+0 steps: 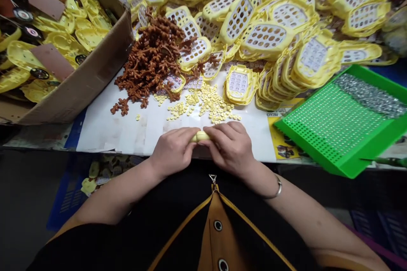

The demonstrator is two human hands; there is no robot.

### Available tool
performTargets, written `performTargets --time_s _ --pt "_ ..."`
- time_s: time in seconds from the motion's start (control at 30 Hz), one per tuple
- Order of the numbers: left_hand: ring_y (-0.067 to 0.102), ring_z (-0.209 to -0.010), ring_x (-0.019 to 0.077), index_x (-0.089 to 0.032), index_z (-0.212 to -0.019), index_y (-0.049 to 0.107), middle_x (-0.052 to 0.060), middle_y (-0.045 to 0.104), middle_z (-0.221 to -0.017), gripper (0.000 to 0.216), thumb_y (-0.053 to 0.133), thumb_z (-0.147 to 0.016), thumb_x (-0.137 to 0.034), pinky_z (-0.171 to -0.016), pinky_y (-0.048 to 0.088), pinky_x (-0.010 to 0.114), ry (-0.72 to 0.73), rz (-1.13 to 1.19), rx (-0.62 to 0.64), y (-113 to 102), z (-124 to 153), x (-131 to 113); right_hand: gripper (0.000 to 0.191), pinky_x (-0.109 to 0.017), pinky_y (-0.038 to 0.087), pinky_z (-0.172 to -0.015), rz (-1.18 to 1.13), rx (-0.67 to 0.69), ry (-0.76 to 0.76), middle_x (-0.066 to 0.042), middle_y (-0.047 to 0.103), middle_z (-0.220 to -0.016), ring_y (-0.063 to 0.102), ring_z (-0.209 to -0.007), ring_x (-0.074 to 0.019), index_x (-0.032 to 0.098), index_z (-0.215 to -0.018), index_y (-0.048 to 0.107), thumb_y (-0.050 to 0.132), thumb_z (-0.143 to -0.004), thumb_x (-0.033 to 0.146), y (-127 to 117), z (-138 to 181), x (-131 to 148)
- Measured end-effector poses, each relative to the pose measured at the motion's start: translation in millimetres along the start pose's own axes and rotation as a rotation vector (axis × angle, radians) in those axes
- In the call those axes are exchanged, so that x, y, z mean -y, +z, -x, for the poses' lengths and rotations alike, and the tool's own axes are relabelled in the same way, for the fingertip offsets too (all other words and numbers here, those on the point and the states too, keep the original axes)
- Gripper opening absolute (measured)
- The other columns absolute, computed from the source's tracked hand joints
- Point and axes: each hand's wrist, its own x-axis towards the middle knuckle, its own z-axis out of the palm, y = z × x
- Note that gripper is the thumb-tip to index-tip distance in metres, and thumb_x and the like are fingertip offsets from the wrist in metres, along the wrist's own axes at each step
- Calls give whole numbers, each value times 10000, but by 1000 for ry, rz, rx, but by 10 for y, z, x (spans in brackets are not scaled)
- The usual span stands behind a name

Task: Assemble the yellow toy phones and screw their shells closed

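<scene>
At the front edge of the table, my left hand (173,149) and my right hand (232,146) grip a pale yellow plastic piece (201,136) between them. Only its rounded middle shows; my fingers cover both ends. Just beyond my hands lie scattered small yellow button pieces (216,103). Behind these is a heap of brown branched rubbery parts (152,57). A short stack of yellow casings (240,84) with printed keypad faces stands beyond my right hand, and a longer leaning row of casings (313,57) is to its right.
A cardboard box (104,46) of yellow shells and brown boards stands at left. A large pile of perforated yellow casings (267,36) fills the back. At right, a green perforated tray (337,135) holds small metal screws (369,93). A blue crate (68,190) is below the table.
</scene>
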Motion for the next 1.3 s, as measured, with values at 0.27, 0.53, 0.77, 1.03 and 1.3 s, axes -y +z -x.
performTargets --time_s 0.27,0.53,0.77,1.03,1.3 --pt "669 -962 230 -216 -1144 667 71 724 -1091 325 624 -827 -273 -865 501 359 -101 150 33 -125 50 200 242 -385 415 -781 119 84 4 -96 708 -985 575 -881 -235 195 -1103 624 572 -904 322 -96 -23 -73" --pt "638 -1074 280 -188 -1189 622 108 697 -1150 411 558 -785 -153 -946 484 426 52 -88 -1 -9 53 -4 240 -367 442 -724 -54 150 38 -101 710 -902 599 -813 -225 161 -1079 626 493 -939 304 -53 -11 60" --pt "674 -896 263 -172 -1047 675 98 731 -968 367 493 -740 -84 -828 509 390 80 -197 -35 42 4 -53 184 -360 413 -682 27 58 32 -67 662 -703 565 -677 -209 162 -883 631 514 -920 298 20 -24 106" --pt "665 -960 235 -219 -1129 650 63 722 -1062 327 582 -810 -210 -833 500 349 -91 29 46 -108 129 75 214 -392 455 -822 2 109 -3 -105 719 -1009 620 -941 -236 185 -1081 609 561 -911 307 -88 2 78" --pt "680 -810 236 -181 -978 669 74 736 -879 300 476 -765 -97 -713 499 325 -14 -163 16 -66 161 -129 115 -354 480 -695 -83 20 -42 -83 679 -827 580 -767 -206 174 -987 593 513 -928 232 41 -46 295"
